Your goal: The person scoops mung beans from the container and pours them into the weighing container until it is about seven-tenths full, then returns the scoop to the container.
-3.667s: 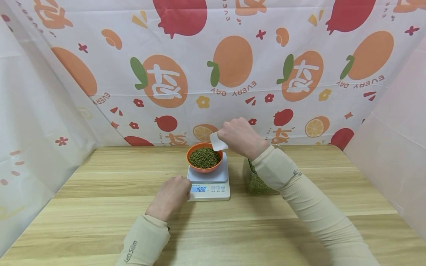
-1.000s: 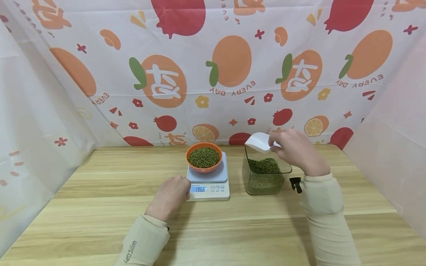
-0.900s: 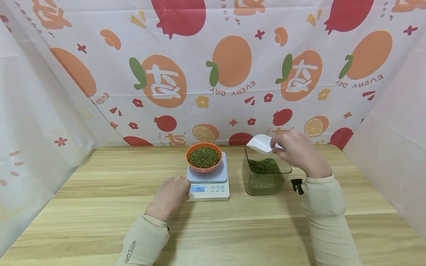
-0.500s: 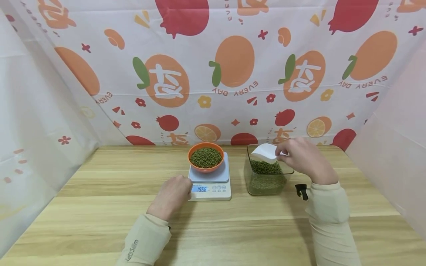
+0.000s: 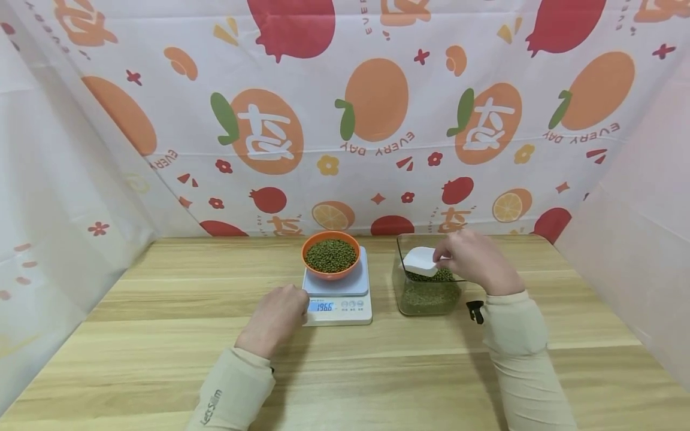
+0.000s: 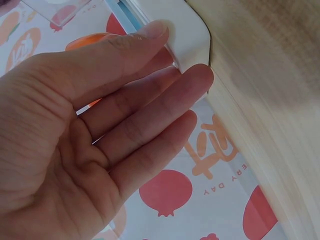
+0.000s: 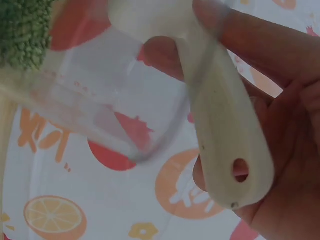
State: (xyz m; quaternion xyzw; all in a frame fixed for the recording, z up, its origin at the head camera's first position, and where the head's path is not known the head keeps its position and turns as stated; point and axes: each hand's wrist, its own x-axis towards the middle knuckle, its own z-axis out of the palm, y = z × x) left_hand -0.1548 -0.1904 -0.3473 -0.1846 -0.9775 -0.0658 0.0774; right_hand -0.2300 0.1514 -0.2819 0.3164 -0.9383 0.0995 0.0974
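In the head view an orange bowl (image 5: 331, 274) of green mung beans (image 5: 330, 256) stands on a white kitchen scale (image 5: 350, 311) reading 196.6. My left hand (image 5: 276, 318) rests against the scale's left front corner; the left wrist view shows the thumb (image 6: 152, 31) at the scale's edge and the other fingers loosely extended. My right hand (image 5: 477, 261) pinches the handle of a white scoop (image 5: 420, 261), whose bowl is down inside a clear square container (image 5: 430, 305) of mung beans. In the right wrist view the scoop handle (image 7: 225, 130) lies between thumb and fingers. The scoop's inside is hidden.
The wooden table (image 5: 345, 383) carries the scale and the container side by side with a narrow gap between. Behind it hangs a fruit-print curtain (image 5: 323, 120). A black clip-like piece (image 5: 475, 311) shows at the right wrist.
My right hand swung the scoop from above the bowl to the container, then lowered it inside, onto the beans. The reading went from 196.8 to 196.6. My left hand stays at the scale.
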